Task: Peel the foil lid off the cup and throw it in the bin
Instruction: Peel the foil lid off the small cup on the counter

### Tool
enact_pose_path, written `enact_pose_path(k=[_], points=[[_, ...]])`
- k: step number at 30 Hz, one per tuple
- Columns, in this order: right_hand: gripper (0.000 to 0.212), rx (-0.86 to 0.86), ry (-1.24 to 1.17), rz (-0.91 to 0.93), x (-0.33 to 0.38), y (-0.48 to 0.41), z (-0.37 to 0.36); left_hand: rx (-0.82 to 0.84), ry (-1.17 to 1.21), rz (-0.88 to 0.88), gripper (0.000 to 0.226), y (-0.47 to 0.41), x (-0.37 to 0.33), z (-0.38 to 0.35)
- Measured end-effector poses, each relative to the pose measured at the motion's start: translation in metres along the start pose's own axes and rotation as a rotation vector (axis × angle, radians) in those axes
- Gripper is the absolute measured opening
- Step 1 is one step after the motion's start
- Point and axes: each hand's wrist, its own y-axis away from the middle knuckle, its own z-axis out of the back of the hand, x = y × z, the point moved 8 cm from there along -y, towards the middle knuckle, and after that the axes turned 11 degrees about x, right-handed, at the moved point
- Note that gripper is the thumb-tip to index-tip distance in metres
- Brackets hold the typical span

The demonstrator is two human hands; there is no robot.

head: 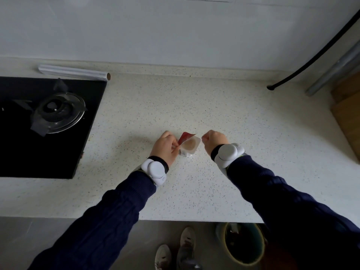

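Speckled counter (194, 106): one cup (190, 148), one foil lid (185, 137), half-peeled; one bin (243, 244).

Speckled white desk (194, 106), carrying 1 cup (190, 148) just right of the left hand (165, 147), 1 foil roll (74, 72) far beyond it.

A home kitchen: speckled pale stone worktop (194, 106), black glass gas hob (25, 152) with burner (58, 113), silver foil roll (74, 72) against the wall.
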Motion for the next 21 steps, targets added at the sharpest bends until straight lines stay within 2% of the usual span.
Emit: enact_pose_path(k=[5, 9, 13, 21], points=[[0.032, 0.171, 0.003, -0.047, -0.007, 0.009, -0.029, -0.033, -0.026, 0.006, 0.003, 0.004, -0.002, -0.002], [0.03, 0.25, -0.143, -0.038, -0.007, 0.014, -0.043, -0.061, -0.001, 0.087, 0.005, 0.006, 0.001, -0.005], [0.028, 0.24, -0.289, -0.039, -0.007, 0.021, -0.051, -0.077, 0.073, 0.203, 0.009, 0.01, 0.005, -0.007], [0.018, 0.202, -0.699, -0.167, -0.015, 0.031, -0.06, -0.082, 0.187, 0.328, 0.012, 0.018, 0.001, -0.016]])
